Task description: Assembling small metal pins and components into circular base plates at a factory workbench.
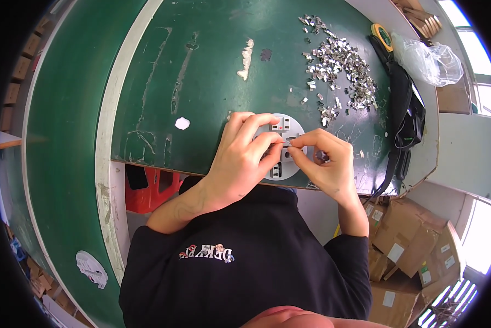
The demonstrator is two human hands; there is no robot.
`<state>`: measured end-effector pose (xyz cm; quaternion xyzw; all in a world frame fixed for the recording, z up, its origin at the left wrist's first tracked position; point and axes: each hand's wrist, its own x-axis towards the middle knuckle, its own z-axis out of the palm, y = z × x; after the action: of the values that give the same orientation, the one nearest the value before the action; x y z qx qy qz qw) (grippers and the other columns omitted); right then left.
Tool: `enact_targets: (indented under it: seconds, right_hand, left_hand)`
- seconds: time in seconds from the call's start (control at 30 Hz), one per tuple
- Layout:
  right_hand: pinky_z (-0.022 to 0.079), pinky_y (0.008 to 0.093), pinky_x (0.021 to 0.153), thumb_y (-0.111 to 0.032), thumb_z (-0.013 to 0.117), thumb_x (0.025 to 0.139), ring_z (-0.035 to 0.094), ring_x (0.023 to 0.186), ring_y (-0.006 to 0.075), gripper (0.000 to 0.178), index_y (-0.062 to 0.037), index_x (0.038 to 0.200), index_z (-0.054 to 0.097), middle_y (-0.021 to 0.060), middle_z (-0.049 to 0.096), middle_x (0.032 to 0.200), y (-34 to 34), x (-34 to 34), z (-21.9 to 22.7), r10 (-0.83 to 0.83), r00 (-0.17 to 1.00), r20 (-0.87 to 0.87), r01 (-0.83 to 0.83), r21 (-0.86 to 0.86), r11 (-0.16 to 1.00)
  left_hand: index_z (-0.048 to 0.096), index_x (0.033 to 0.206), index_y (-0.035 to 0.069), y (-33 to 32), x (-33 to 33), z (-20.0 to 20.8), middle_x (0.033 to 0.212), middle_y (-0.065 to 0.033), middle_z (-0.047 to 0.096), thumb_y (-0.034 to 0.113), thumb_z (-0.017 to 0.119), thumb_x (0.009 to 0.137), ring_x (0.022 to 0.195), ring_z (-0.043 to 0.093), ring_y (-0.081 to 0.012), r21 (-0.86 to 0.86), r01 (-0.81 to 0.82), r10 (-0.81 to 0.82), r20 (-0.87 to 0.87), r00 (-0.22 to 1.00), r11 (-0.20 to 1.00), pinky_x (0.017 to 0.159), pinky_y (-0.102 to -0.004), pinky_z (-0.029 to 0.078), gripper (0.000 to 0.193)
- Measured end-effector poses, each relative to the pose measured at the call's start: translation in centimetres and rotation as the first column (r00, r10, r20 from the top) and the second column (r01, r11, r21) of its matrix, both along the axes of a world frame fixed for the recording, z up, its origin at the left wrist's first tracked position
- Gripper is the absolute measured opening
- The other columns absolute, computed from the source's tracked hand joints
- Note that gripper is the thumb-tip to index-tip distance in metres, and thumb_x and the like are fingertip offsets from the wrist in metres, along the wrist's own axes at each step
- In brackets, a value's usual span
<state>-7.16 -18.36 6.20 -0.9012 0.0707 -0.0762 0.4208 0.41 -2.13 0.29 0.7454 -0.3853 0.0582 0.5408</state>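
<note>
A round light-grey plate lies at the table's near edge, with several small light blocks set on it. Over its left side is my left hand, thumb and index finger pinched together near the plate's middle. My right hand comes from the right, its thumb and index finger closed as well, almost touching the left fingertips. A tiny thin piece shows between the two hands, too small to name. Fingers hide part of the plate and its blocks.
Many small shiny metal pieces are heaped at the far right of the green table. Beside them lie a yellow tape measure, a black bag and a clear plastic bag. A red stool stands below.
</note>
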Motion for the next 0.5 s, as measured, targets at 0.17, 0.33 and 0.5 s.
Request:
enact_targets:
  seconds: [0.17, 0.33, 0.5]
  right_hand:
    - [0.035, 0.0203, 0.053, 0.008, 0.072, 0.077, 0.048, 0.059, 0.0092, 0.012, 0.0004, 0.086, 0.071, 0.0029, 0.069, 0.085, 0.4, 0.2, -0.2, 0.064, 0.993, 0.102, -0.056, -0.081, 0.995]
    - [0.037, 0.0223, 0.052, 0.009, 0.069, 0.079, 0.05, 0.059, 0.0114, 0.013, 0.0006, 0.089, 0.068, 0.0049, 0.068, 0.087, 0.3, 0.5, -0.2, 0.13, 0.984, 0.12, -0.114, -0.129, 0.985]
    - [0.041, 0.0255, 0.052, 0.009, 0.068, 0.08, 0.052, 0.059, 0.0149, 0.014, 0.0001, 0.091, 0.067, 0.0062, 0.067, 0.088, 0.3, 0.8, -0.3, 0.21, 0.972, 0.107, -0.185, -0.205, 0.961]
  left_hand:
    - [0.069, 0.091, 0.004, 0.0, -0.2, 0.1, 0.121, -0.0068, 0.062, -0.005, 0.073, 0.076, 0.101, 0.05, -0.0222, 0.023, -0.019, 0.019, 0.016, 1.0, 1.0, 0.076, -0.0285, 0.045, 0.019]
    - [0.069, 0.092, 0.003, 0.6, -0.1, -0.1, 0.121, -0.0071, 0.062, -0.006, 0.073, 0.075, 0.1, 0.05, -0.0221, -0.035, 0.0, 0.0, -0.006, 1.0, 0.999, 0.078, -0.0289, 0.046, 0.019]
    - [0.069, 0.091, 0.002, 1.2, 0.1, -0.3, 0.12, -0.0072, 0.062, -0.006, 0.074, 0.076, 0.098, 0.052, -0.0208, -0.06, 0.004, -0.006, -0.027, 1.0, 0.998, 0.079, -0.0284, 0.047, 0.018]
